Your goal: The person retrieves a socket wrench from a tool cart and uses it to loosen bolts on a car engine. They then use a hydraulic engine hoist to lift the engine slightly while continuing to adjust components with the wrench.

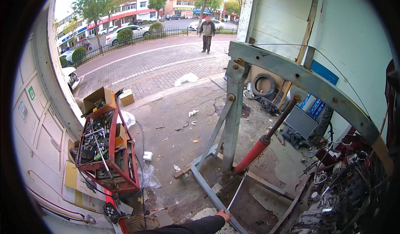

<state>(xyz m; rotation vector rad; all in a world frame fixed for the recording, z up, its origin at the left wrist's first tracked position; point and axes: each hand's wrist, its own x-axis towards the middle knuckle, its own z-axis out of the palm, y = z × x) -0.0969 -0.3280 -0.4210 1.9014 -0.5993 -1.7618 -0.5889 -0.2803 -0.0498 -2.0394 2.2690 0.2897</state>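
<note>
My left hand, in a dark sleeve coming from the lower edge, is closed round the end of a thin metal jack handle. The handle slants up to the base of a red hydraulic jack. Its rod reaches up to the boom of a grey-green engine hoist, which arches to the right. Below the boom's far end lies a greasy engine with hoses and wiring; whether they are joined cannot be made out. My right hand is out of view.
On the left stands a red tool cart heaped with sockets and wrenches, a cardboard box on top. Hoist legs cross the floor. A tyre leans by the right wall. Outside, a person stands on the paving.
</note>
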